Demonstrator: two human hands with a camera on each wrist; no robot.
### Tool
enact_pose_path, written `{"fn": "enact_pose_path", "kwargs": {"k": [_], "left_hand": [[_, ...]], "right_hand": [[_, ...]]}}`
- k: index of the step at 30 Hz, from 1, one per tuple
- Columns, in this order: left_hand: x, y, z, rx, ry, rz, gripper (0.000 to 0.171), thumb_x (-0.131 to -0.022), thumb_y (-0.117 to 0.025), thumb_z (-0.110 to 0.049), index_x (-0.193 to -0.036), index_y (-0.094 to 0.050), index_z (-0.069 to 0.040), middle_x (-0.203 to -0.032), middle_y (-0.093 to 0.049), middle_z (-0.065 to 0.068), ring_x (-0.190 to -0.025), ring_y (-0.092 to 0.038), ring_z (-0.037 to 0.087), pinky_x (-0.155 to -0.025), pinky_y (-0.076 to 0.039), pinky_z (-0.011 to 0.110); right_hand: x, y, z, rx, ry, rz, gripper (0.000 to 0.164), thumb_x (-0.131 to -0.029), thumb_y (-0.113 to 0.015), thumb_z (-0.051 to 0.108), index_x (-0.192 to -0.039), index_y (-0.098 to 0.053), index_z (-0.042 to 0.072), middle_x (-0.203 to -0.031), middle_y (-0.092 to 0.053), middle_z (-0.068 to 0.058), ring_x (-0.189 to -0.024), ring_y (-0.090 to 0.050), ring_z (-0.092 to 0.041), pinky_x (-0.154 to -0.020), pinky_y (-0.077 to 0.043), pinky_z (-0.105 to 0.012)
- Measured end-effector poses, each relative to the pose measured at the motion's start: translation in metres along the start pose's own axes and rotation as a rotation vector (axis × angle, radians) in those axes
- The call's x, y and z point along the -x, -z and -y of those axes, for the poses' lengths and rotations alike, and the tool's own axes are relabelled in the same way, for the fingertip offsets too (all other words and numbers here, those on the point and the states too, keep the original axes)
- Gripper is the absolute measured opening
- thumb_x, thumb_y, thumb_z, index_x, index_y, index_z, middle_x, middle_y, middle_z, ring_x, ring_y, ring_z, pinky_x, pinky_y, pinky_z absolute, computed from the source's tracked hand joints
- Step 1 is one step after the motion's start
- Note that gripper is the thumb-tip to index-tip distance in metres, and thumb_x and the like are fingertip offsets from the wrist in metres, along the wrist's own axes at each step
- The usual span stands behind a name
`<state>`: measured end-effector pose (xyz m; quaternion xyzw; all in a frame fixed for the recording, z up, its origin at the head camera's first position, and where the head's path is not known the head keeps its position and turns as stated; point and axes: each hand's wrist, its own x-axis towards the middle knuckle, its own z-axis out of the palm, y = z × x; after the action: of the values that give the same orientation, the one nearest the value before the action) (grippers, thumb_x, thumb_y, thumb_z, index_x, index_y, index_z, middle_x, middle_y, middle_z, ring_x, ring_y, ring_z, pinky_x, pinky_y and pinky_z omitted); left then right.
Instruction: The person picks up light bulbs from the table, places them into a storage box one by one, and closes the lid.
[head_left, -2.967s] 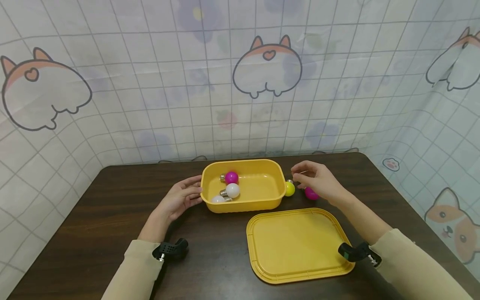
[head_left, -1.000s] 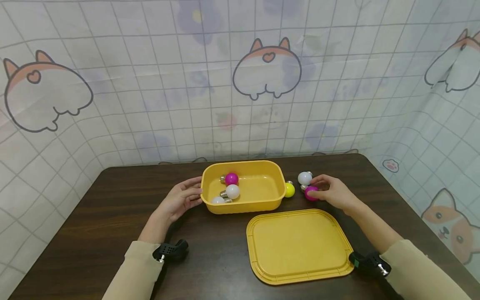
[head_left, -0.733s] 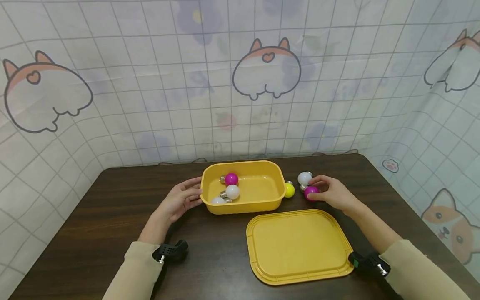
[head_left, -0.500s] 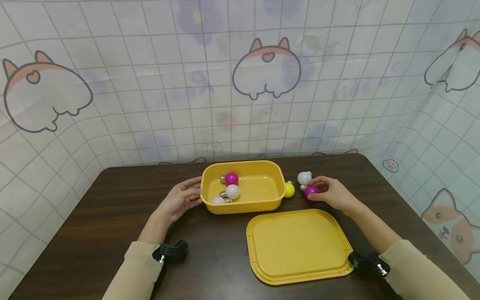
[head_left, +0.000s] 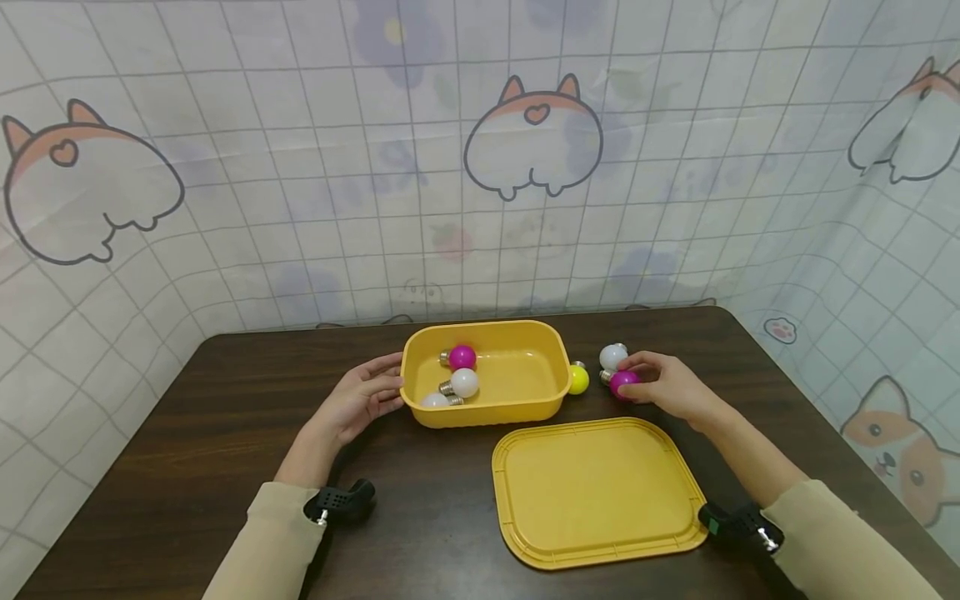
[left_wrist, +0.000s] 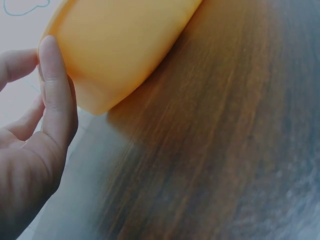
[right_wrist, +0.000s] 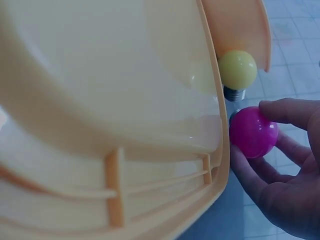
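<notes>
In the head view, my left hand [head_left: 363,396] rests its nearly straight fingers on the left end of a yellow plastic box [head_left: 491,414]. Its fingers [left_wrist: 55,90] lie along the end wall in the left wrist view. Inside the box are a magenta bulb [head_left: 462,357] and two white bulbs, one [head_left: 465,382] near the middle left and one [head_left: 435,401] partly hidden by the front wall. My right hand [head_left: 671,390] pinches a second magenta light bulb [right_wrist: 254,132] between thumb and fingers. A white bulb [head_left: 612,357] lies just behind it on the table.
A yellow bulb [head_left: 578,380] stands against the box's right end. Nearer the front, a flat yellow lid [head_left: 596,492] lies on the dark wooden table [head_left: 420,517]. Behind the table's far edge hangs a white gridded wall cloth [head_left: 337,208] with corgi drawings.
Since three seconds ago, my right hand has come down from beside the yellow bulb onto the magenta bulb. The white bulb behind it now shows. My left hand has stayed at the box.
</notes>
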<state>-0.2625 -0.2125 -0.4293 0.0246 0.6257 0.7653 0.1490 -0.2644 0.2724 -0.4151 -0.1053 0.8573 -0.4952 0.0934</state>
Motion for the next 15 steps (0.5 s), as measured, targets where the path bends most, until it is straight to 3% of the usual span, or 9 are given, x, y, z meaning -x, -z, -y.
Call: {"fn": "enact_pose_path", "kwargs": {"k": [15], "left_hand": [[-0.0071, 0.0048, -0.0001, -0.003, 0.008, -0.001, 0.06, -0.102, -0.063, -0.004, -0.157, -0.036, -0.002, -0.14, -0.055, 0.023, -0.089, -0.071, 0.015, -0.081, -0.06, 0.027]], "right_hand": [[0.0021, 0.0057, 0.007, -0.004, 0.013, 0.004, 0.045, -0.096, -0.074, 0.013, -0.132, -0.057, -0.006, -0.127, -0.059, -0.027, -0.101, -0.067, -0.028, -0.087, -0.061, -0.041]]}}
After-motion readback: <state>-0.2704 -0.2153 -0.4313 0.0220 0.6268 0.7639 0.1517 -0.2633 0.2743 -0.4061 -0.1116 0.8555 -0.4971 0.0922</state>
